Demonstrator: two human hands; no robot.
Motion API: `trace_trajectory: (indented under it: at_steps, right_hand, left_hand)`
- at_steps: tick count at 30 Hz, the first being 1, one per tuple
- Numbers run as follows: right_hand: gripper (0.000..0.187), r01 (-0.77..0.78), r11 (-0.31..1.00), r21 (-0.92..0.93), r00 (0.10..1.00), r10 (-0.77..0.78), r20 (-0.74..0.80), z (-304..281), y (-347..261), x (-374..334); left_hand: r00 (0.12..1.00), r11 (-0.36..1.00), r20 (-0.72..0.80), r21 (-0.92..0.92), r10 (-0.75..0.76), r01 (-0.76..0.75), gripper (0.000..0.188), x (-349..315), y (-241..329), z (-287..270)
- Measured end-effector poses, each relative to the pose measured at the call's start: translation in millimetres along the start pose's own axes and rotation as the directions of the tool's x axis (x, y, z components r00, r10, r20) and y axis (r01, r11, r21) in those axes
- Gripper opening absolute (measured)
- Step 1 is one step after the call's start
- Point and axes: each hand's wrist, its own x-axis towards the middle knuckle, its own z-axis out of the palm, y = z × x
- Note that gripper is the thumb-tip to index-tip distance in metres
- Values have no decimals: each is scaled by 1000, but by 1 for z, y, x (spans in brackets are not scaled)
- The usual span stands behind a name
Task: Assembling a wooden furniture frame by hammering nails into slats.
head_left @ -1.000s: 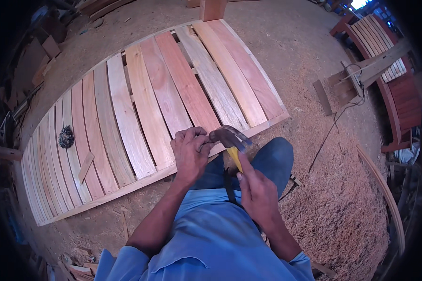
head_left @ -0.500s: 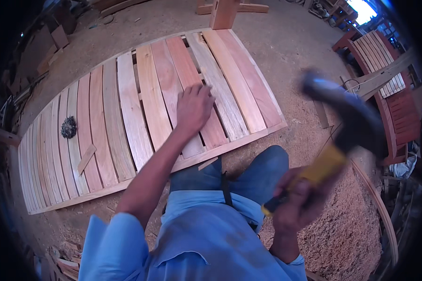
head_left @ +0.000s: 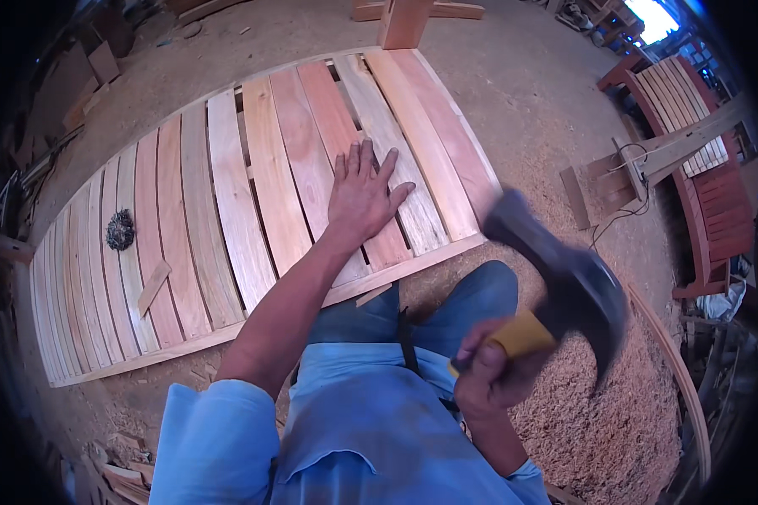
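My left hand lies with its fingers spread on the slats of a large wooden panel. Under and beside it are a reddish slat and a paler one. My right hand is wrapped round the yellow and black handle of a claw hammer. The dark hammer head is raised off the panel near its right corner, slightly smeared by motion. Narrow gaps show between several of the slats.
A dark bundle and a small wood offcut lie on the panel's left part. Wood shavings are heaped at my right. Farther right stand a red slatted bench and a timber piece with a cable. A wooden post rises behind the panel.
The hammer has swung left and down toward the panel's right corner. My left hand's fingers, bent before, are now spread flat on the slats.
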Motion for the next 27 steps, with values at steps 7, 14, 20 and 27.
trace_trajectory:
  at_steps: [7,14,20,27]
  right_hand:
    - [52,-64,813,-578,854,345,390,-5,37,-11]
    - [39,208,812,-545,898,63,436,-20,57,-17]
    - [66,172,812,-558,946,22,324,-20,50,-16]
    - [59,158,728,-667,882,199,427,-21,83,-12]
  left_hand:
    - [1000,1000,16,-25,-7,7,84,-5,-1,0]
    - [999,1000,-32,-30,-9,8,83,3,0,3]
    - [1000,999,-16,-49,-20,19,82,-8,-1,5]
    - [998,999,-68,-38,-4,1,82,-1,-2,13]
